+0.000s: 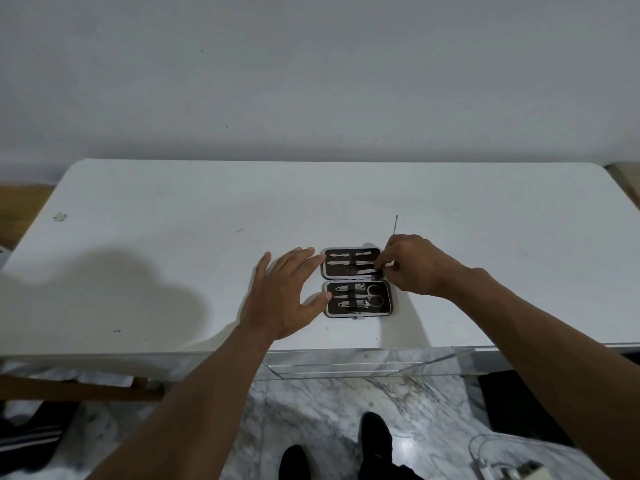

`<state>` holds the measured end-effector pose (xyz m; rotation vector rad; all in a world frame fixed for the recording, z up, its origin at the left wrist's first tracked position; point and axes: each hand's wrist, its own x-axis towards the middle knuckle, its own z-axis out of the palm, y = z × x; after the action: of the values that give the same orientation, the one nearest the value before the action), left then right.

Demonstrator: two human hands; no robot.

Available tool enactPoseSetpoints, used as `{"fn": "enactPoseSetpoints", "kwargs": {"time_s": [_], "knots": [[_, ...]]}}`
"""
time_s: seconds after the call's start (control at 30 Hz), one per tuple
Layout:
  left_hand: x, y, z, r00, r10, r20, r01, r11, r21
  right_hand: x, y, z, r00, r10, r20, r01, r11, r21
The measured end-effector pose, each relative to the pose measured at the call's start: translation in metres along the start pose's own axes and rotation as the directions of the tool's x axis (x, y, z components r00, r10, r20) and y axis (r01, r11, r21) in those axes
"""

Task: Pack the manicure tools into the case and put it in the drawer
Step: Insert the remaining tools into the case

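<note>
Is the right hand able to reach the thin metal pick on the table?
Probably yes: the pick lies just beyond the right hand, nothing between, though its fingers pinch a tool.

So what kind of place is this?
Probably a room in a home: a white table against a bare wall, a marble floor, and a manicure case open on the table.

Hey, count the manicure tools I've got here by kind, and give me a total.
Nail clippers: 2
Scissors: 1
Slim straight tools: 4, three in the case, one loose on the table
Total: 7
</note>
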<state>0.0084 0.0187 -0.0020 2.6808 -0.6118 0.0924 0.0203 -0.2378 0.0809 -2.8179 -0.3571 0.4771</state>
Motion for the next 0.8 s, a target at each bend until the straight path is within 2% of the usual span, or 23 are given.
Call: {"fn": "enactPoseSetpoints", "kwargs": {"time_s": [0.5,0.8], "knots": [[0.0,-0.001,0.0,1.0,0.006,0.011,-0.007,1.0,0.015,0.0,-0.005,0.004,0.998,-0.028,-0.063,0.022,0.996,-0.084],[0.0,0.0,0.0,1.0,0.006,0.009,-0.006,1.0,0.006,0.008,-0.012,0.006,0.999,-0.017,-0.032,0.015,0.998,-0.054]]}}
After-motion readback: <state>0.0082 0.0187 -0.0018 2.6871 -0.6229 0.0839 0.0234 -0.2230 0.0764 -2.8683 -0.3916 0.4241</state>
